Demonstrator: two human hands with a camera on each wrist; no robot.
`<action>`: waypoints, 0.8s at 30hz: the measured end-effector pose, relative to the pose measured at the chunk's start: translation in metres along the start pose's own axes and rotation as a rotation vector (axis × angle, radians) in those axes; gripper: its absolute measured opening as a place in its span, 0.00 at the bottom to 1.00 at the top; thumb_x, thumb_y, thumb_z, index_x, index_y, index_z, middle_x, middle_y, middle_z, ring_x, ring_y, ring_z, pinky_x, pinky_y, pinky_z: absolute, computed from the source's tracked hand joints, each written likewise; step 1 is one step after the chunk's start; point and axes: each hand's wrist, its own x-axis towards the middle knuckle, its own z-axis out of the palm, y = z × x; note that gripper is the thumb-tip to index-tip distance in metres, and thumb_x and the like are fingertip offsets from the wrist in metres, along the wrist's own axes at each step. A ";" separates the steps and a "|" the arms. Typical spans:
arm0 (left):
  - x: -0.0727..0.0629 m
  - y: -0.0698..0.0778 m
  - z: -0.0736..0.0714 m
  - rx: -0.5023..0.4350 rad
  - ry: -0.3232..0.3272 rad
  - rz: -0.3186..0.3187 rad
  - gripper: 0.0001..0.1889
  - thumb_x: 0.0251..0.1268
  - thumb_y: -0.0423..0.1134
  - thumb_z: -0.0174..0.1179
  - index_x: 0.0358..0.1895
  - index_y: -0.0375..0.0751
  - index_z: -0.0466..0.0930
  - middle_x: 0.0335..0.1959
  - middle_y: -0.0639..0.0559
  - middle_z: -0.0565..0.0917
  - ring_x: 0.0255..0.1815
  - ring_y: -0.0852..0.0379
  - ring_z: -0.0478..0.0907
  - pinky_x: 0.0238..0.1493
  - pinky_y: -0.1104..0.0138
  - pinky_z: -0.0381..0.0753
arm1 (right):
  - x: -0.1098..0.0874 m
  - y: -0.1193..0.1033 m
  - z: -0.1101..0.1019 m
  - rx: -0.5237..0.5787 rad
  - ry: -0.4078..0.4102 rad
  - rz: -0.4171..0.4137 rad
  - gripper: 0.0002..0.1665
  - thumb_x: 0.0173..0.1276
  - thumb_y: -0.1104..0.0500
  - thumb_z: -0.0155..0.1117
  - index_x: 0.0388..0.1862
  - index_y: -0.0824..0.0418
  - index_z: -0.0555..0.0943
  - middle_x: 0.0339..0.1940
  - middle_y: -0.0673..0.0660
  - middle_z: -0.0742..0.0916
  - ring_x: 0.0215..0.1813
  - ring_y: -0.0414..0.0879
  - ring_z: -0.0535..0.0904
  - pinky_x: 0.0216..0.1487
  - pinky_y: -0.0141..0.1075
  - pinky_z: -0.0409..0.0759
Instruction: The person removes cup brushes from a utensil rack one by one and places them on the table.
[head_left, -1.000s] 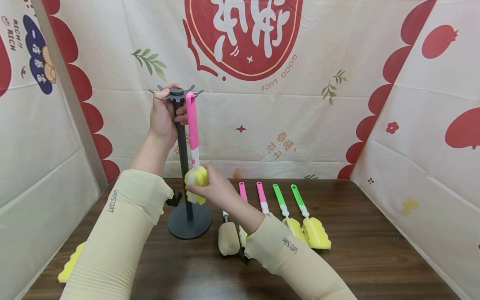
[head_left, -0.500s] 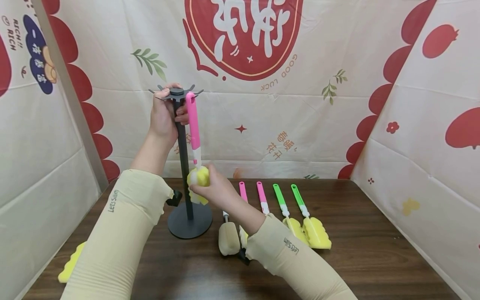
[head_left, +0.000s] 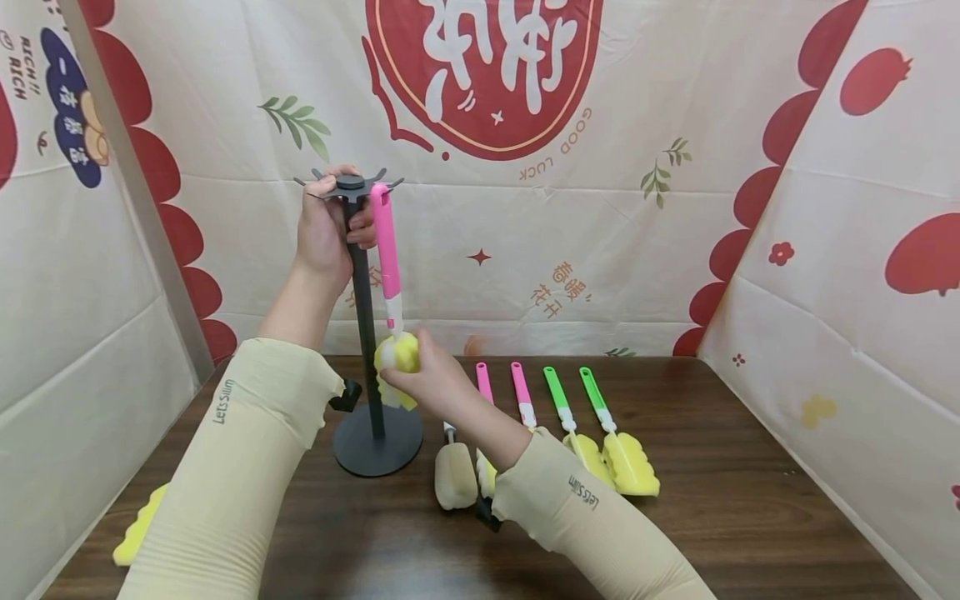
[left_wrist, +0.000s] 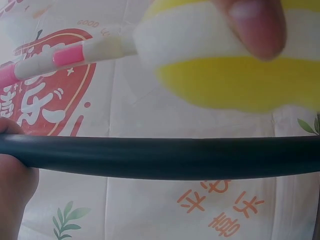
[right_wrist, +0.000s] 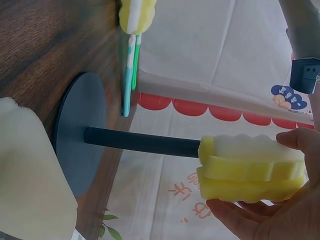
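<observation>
A black stand with a round base and a ring of hooks stands upright on the table. My left hand grips its pole just below the hooks; in the left wrist view the pole runs across. My right hand holds a sponge bottle brush by its yellow and white head, pink handle upward. The handle's holed tip meets a front hook; whether the hook passes through the hole I cannot tell. In the right wrist view thumb and fingers pinch the sponge head beside the pole.
Right of the stand lie brushes with pink handles and green handles. A beige sponge head lies nearer the stand's base. Another yellow sponge head shows by the left sleeve. A printed cloth backs the table.
The brush's sponge head has swung slightly right, away from the pole, with my right hand. My left hand keeps its grip on the stand. The head view has shifted a little.
</observation>
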 end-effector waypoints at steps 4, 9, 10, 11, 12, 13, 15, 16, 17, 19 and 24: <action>0.000 -0.001 -0.001 0.032 0.001 0.012 0.14 0.69 0.41 0.29 0.38 0.44 0.66 0.14 0.53 0.57 0.11 0.62 0.51 0.16 0.72 0.51 | 0.000 0.000 0.000 0.003 -0.002 -0.005 0.31 0.64 0.51 0.68 0.61 0.59 0.67 0.37 0.55 0.79 0.35 0.47 0.77 0.34 0.37 0.77; 0.000 -0.002 -0.001 0.077 0.007 0.020 0.14 0.68 0.42 0.28 0.39 0.46 0.66 0.14 0.54 0.58 0.11 0.63 0.51 0.17 0.71 0.49 | 0.000 -0.002 -0.001 -0.001 0.002 -0.006 0.32 0.64 0.51 0.68 0.62 0.58 0.67 0.37 0.55 0.79 0.35 0.46 0.76 0.34 0.36 0.77; 0.000 -0.002 -0.001 0.079 0.005 0.019 0.14 0.68 0.42 0.28 0.39 0.46 0.66 0.14 0.54 0.58 0.11 0.63 0.51 0.17 0.71 0.49 | 0.000 -0.003 -0.002 0.005 0.002 -0.007 0.32 0.64 0.51 0.68 0.62 0.58 0.67 0.37 0.55 0.79 0.35 0.46 0.76 0.34 0.36 0.77; 0.000 -0.002 -0.001 0.083 0.004 0.020 0.14 0.68 0.41 0.28 0.39 0.46 0.66 0.14 0.54 0.58 0.11 0.63 0.51 0.16 0.71 0.50 | -0.001 -0.003 -0.002 0.010 0.003 -0.008 0.31 0.64 0.51 0.68 0.61 0.58 0.67 0.37 0.55 0.79 0.36 0.46 0.76 0.34 0.36 0.77; 0.000 -0.001 -0.001 0.075 0.001 0.018 0.14 0.68 0.41 0.28 0.39 0.45 0.66 0.14 0.53 0.58 0.11 0.62 0.50 0.16 0.71 0.50 | -0.001 -0.004 -0.003 0.015 0.003 -0.010 0.31 0.64 0.51 0.68 0.61 0.58 0.67 0.37 0.56 0.79 0.36 0.47 0.77 0.34 0.37 0.77; 0.000 -0.001 -0.001 0.067 -0.003 0.017 0.14 0.69 0.41 0.28 0.39 0.45 0.66 0.14 0.53 0.58 0.11 0.62 0.50 0.16 0.71 0.50 | -0.001 -0.004 -0.003 0.022 0.003 -0.010 0.31 0.64 0.51 0.68 0.60 0.58 0.67 0.38 0.55 0.79 0.36 0.47 0.77 0.34 0.37 0.77; 0.000 -0.001 -0.001 0.062 -0.012 0.018 0.13 0.69 0.40 0.28 0.38 0.44 0.65 0.14 0.52 0.58 0.11 0.60 0.49 0.16 0.70 0.50 | -0.002 -0.005 -0.004 0.032 0.004 -0.008 0.30 0.64 0.52 0.68 0.60 0.58 0.67 0.38 0.55 0.79 0.37 0.47 0.77 0.35 0.37 0.78; 0.000 -0.001 -0.001 0.061 -0.017 0.019 0.13 0.68 0.40 0.28 0.38 0.44 0.65 0.13 0.52 0.58 0.11 0.60 0.49 0.16 0.70 0.49 | -0.003 -0.005 -0.005 0.035 0.004 -0.004 0.30 0.64 0.52 0.68 0.60 0.58 0.67 0.39 0.55 0.79 0.38 0.47 0.77 0.35 0.37 0.78; 0.000 -0.001 -0.001 0.060 -0.021 0.021 0.13 0.68 0.40 0.27 0.38 0.44 0.64 0.13 0.52 0.58 0.11 0.60 0.48 0.16 0.70 0.49 | -0.003 -0.005 -0.005 0.039 0.004 0.000 0.30 0.64 0.52 0.68 0.60 0.58 0.67 0.39 0.55 0.79 0.38 0.47 0.77 0.35 0.37 0.79; 0.000 -0.002 -0.001 0.061 -0.029 0.027 0.13 0.68 0.40 0.27 0.38 0.44 0.64 0.13 0.52 0.57 0.11 0.59 0.48 0.16 0.69 0.48 | -0.004 -0.006 -0.005 0.042 0.003 0.008 0.31 0.64 0.51 0.68 0.61 0.57 0.66 0.39 0.55 0.79 0.38 0.47 0.77 0.35 0.38 0.79; 0.000 -0.002 -0.001 0.091 -0.037 0.054 0.15 0.68 0.40 0.26 0.38 0.46 0.66 0.13 0.53 0.58 0.11 0.58 0.47 0.16 0.69 0.47 | -0.005 -0.005 -0.007 0.038 0.012 0.006 0.32 0.64 0.51 0.68 0.62 0.56 0.66 0.39 0.55 0.79 0.38 0.48 0.77 0.34 0.38 0.79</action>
